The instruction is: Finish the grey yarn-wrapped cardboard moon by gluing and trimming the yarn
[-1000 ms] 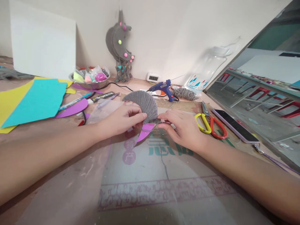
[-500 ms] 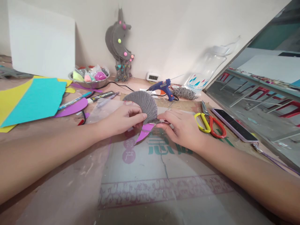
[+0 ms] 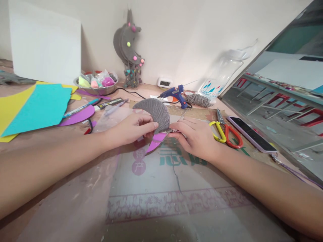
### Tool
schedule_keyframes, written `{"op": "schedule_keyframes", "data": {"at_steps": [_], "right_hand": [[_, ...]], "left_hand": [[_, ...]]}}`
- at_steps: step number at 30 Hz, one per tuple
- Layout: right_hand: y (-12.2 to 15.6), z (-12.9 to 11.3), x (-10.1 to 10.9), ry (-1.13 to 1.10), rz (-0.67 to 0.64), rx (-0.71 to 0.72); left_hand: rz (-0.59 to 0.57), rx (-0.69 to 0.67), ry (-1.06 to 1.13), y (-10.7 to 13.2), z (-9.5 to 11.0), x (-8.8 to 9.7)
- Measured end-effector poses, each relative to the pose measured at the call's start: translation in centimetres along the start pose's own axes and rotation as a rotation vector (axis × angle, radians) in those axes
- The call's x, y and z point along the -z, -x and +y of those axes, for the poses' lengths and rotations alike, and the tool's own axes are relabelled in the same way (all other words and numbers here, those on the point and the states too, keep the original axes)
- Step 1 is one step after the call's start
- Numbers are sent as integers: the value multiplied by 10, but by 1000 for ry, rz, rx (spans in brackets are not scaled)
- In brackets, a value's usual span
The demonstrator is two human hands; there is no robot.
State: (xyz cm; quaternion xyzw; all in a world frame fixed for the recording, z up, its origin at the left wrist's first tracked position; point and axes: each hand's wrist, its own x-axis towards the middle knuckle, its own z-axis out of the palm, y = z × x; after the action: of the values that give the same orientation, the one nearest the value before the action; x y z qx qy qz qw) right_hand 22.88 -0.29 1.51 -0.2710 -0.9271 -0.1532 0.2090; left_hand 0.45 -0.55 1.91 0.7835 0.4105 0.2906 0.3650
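A purple foam crescent, mostly wound in grey yarn (image 3: 155, 112), is held upright over the table's middle. My left hand (image 3: 131, 129) is closed on the wrapped part, thumb and fingers pinching it from the left. My right hand (image 3: 195, 136) pinches a thin strand of grey yarn right beside the crescent's lower edge, where the bare purple tip (image 3: 156, 142) points down toward the table. The strand itself is hard to make out between the fingers.
Red and yellow scissors (image 3: 225, 131) and a phone (image 3: 251, 134) lie right of my right hand. A blue glue gun (image 3: 176, 94) and a grey yarn ball (image 3: 199, 99) sit behind. Coloured foam sheets (image 3: 37, 106), pens and a bowl of pompoms (image 3: 97, 84) are on the left.
Almost nothing has changed; both hands keep their grip and my right hand has shifted only slightly at the crescent's lower edge.
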Motion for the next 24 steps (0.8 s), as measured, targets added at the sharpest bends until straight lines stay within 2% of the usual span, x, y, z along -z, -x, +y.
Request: {"op": "schedule_keyframes", "data": {"at_steps": [8, 17, 24], "right_hand": [[4, 0, -2, -121, 95, -196], [3, -1, -4, -88, 112, -80], [2, -1, -6, -75, 103, -64]], "left_hand": [[20, -18, -50, 1, 0, 1], [9, -21, -8, 0, -3, 0], [3, -20, 22, 0, -4, -1]]}}
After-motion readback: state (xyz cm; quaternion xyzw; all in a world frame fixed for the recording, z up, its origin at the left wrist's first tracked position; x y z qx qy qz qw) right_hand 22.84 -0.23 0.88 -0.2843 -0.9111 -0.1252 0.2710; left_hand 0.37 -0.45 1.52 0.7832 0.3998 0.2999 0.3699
